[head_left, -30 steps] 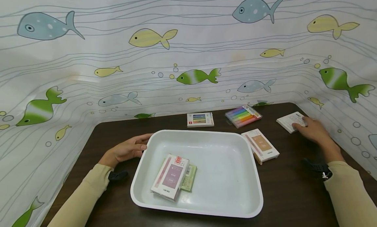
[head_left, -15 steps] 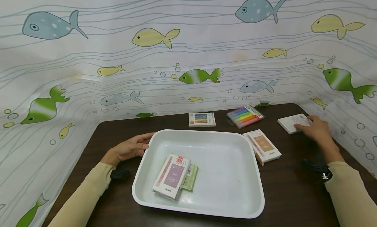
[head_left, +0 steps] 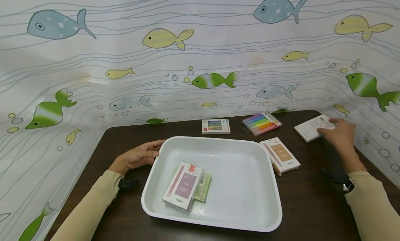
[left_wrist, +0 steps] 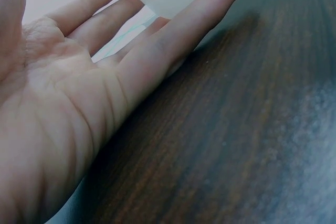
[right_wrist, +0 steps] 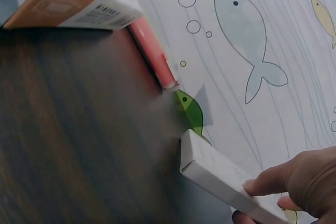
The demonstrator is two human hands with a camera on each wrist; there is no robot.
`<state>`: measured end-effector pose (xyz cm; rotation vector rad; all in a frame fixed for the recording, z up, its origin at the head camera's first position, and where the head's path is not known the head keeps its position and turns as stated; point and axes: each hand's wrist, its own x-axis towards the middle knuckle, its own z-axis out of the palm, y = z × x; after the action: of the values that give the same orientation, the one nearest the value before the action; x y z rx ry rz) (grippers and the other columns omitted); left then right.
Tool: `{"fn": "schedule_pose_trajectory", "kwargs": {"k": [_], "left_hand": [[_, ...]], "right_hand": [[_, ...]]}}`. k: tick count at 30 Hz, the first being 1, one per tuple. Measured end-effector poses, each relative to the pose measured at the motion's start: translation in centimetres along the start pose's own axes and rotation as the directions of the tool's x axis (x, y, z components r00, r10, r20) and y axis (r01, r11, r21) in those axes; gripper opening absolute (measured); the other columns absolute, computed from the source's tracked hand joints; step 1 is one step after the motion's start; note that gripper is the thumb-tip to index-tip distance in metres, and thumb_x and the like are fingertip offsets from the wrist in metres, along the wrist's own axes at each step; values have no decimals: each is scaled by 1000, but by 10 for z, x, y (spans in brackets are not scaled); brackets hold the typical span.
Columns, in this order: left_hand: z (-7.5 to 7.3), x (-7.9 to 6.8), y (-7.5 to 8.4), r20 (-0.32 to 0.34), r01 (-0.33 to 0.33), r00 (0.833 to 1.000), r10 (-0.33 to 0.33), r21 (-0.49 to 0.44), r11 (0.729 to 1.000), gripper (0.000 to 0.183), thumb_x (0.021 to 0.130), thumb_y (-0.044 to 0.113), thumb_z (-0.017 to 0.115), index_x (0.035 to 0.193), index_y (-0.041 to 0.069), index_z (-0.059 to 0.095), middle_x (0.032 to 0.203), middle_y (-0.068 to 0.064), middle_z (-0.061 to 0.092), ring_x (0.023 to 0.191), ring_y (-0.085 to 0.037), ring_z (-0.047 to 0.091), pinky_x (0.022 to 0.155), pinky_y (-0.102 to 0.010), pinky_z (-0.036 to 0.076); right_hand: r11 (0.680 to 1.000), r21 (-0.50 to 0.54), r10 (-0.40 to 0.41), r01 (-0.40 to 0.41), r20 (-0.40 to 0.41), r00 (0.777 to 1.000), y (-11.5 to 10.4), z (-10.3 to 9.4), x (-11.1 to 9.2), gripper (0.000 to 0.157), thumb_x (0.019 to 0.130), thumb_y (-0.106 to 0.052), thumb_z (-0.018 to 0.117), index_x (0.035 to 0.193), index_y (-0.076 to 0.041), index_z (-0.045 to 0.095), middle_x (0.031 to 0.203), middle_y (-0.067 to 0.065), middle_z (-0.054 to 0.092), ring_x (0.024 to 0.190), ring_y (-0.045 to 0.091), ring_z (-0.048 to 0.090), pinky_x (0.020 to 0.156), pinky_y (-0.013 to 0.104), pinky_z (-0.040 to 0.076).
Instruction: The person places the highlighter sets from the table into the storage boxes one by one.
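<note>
One white box (head_left: 309,129) lies in the right of the frame, near the bench's far right corner, and the right hand (head_left: 340,131) has it pinched at its right end. That grip is narrow: a digit presses the upper face, and the right wrist view shows a dark fingertip at the lower edge. Whether the box is wholly off the bench (head_left: 315,199) I cannot tell. Holding by one end probably invites drooping, so a firm, even pinch with the wrist kept level should serve best, without squeezing enough to dent the card. Any carry toward the frame's middle would call for height over the orange box (head_left: 279,155), just beside the tray's right rim. The marker pack (head_left: 261,123) and window box (head_left: 215,126) sit farther back, upper centre. In the tray (head_left: 237,189), lower centre, the purple box (head_left: 183,186) leans over a green packet (head_left: 203,189). The left hand (head_left: 139,156) grasps nothing; its long, loosely spread fingers touch the tray's upper left corner, a light touch that should steady it
</note>
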<state>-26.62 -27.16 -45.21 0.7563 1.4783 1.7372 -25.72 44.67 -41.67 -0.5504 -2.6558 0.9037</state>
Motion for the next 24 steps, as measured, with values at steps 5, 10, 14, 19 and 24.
{"fn": "schedule_pose_trajectory", "kwargs": {"k": [5, 10, 14, 19, 24], "left_hand": [[2, 1, 2, -1, 7, 1000, -7, -12, 1000, 64, 106, 6, 51, 163, 6, 20, 155, -19, 41, 130, -36, 53, 96, -55, 49], [2, 0, 2, -7, 8, 1000, -9, -11, 1000, 64, 106, 7, 52, 163, 6, 21, 155, -18, 41, 129, -35, 54, 96, -55, 50], [1, -1, 2, -8, 6, 1000, -6, 0, 1000, 64, 106, 6, 52, 163, 7, 22, 154, -17, 42, 128, -34, 55, 96, -55, 50], [0, -1, 1, -8, 3, 1000, -3, 5, 1000, 63, 106, 7, 52, 163, 8, 23, 155, -16, 42, 129, -34, 54, 96, -55, 50], [1, 1, 1, -3, 3, 1000, -3, -3, 1000, 63, 106, 6, 51, 163, 8, 23, 154, -17, 42, 129, -34, 54, 96, -54, 50]], "right_hand": [[996, 90, 12, -7, -65, 998, -6, 0, -5, 66, 95, -20, 69, 144, 16, 44, 144, 39, 29, 115, 45, 41, 75, 44, 44], [991, 131, 18, -4, -106, 994, -11, -1, -4, 63, 94, -23, 70, 143, 11, 50, 140, 34, 43, 97, 31, 50, 59, 25, 39], [987, 163, 13, 11, -143, 990, -13, -2, -3, 59, 94, -27, 70, 141, 7, 57, 133, 28, 53, 75, 10, 52, 55, 18, 40], [981, 191, -8, 44, -187, 982, -17, 0, -4, 54, 94, -27, 70, 138, 2, 61, 116, 15, 56, 61, -3, 48, 49, 15, 41], [972, 228, -7, 60, -229, 974, -21, 0, -5, 51, 95, -23, 70, 139, 0, 62, 114, 6, 49, 65, -4, 48, 51, 12, 41]]}}
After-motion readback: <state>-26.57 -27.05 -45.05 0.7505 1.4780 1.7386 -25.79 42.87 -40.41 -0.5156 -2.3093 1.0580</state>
